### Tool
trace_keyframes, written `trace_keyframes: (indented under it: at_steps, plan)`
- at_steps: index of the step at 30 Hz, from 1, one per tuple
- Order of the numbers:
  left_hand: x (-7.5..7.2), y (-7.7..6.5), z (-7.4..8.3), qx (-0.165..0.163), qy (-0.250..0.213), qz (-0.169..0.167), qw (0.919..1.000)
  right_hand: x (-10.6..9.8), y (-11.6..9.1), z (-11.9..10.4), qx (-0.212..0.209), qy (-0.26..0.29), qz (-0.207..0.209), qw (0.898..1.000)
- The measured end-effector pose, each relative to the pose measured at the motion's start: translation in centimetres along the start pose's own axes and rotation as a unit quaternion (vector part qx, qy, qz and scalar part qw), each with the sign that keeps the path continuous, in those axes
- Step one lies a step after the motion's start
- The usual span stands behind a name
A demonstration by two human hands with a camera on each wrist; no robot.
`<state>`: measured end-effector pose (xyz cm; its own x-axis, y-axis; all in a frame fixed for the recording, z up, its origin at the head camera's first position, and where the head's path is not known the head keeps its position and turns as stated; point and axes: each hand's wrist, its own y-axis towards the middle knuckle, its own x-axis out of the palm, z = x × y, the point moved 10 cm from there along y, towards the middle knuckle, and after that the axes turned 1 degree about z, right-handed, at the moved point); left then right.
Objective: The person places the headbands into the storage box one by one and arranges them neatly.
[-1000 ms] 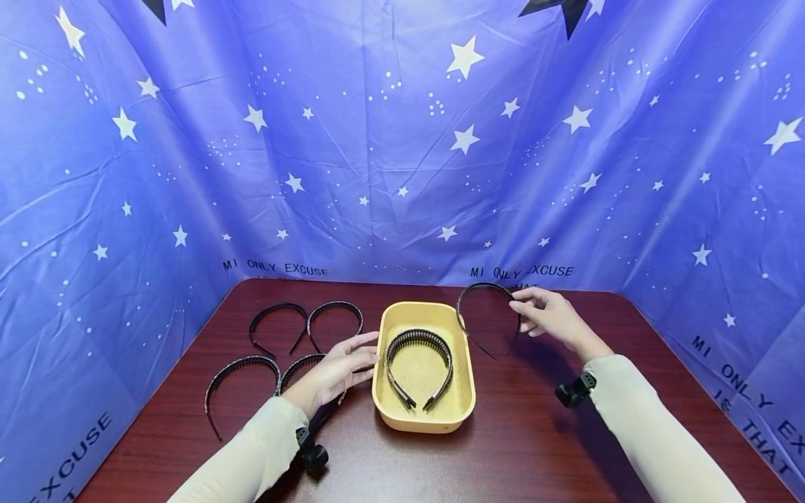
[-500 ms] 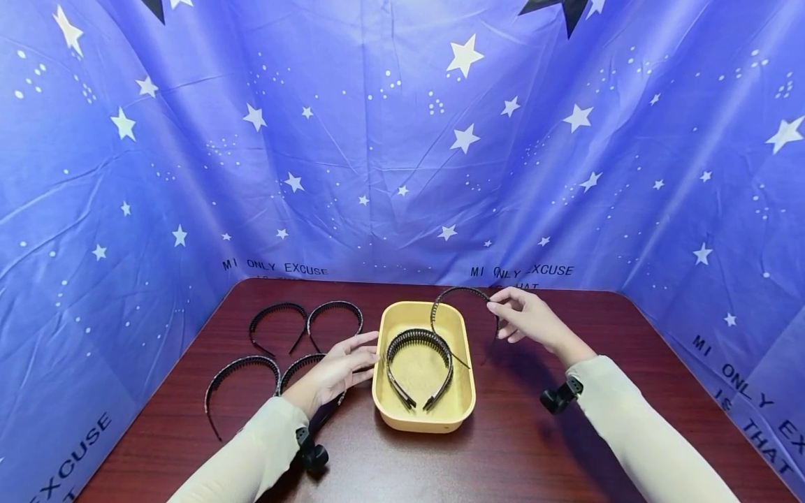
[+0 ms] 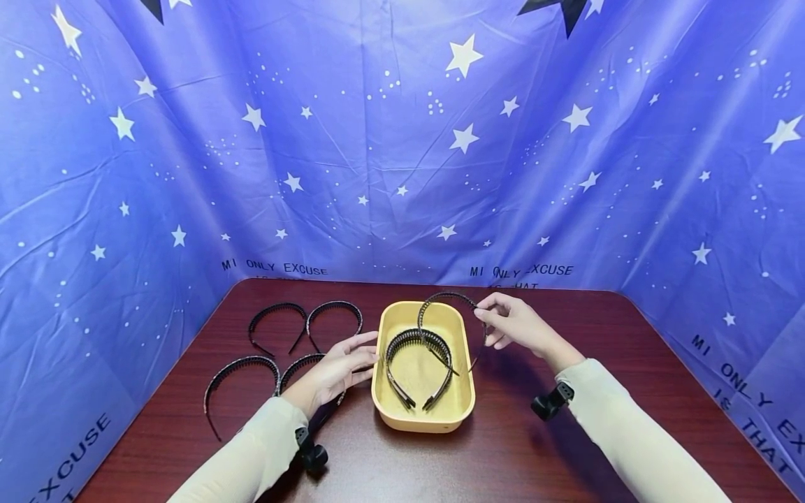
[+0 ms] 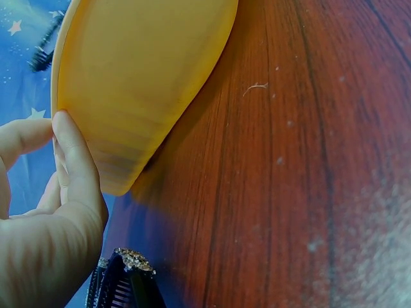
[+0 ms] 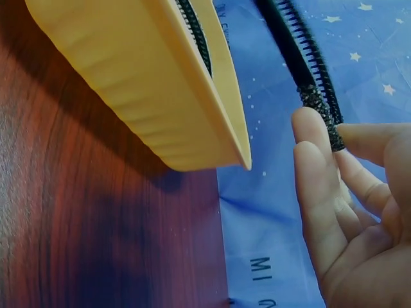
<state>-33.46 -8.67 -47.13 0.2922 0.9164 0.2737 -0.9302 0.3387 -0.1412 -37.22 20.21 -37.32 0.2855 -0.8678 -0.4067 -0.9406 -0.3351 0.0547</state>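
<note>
A yellow bin [image 3: 423, 423] stands on the table, with nested black toothed headbands [image 3: 418, 336] lying inside, their ends toward the person. My left hand [image 3: 339, 369] rests its nearly straight fingertips against the bin's left side; the left wrist view shows them touching the wall near the rim. Above the bin's right rim, my right hand [image 3: 517, 324] pinches one side of another headband [image 3: 448, 294] between thumb and fingers. Its arch hangs partly over the bin, overlapping the nested ones. In the right wrist view, glittery trim [image 5: 314, 101] shows on the held headband where the fingers grip.
Left of the bin lie several more headbands: two at the back [image 3: 279, 305], another in front [image 3: 241, 362], and one partly hidden by the left hand [image 3: 303, 360]. A blue star-printed cloth [image 3: 377, 140] surrounds the dark red wooden table [image 3: 528, 447] at the back and sides.
My right hand has carried the headband leftward and slightly down, from right of the bin to over its right side. The left hand and the bin have stayed put.
</note>
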Motion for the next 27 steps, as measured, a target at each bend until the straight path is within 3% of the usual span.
trace_keyframes:
  at_steps: [5,21,27]
  plan:
    - [0.0,0.0,0.0,-0.001,-0.001,0.000,1.0000,1.2,-0.2,-0.3,0.005,0.003,-0.019,1.000]
    - [0.1,0.0,0.1,0.000,-0.007,-0.004,1.0000,3.4,0.4,-0.7,0.025,-0.089,0.011,0.996]
    - [0.1,-0.1,0.1,0.001,-0.006,-0.002,1.0000,4.0,0.6,-0.9,0.024,-0.098,0.007,0.995]
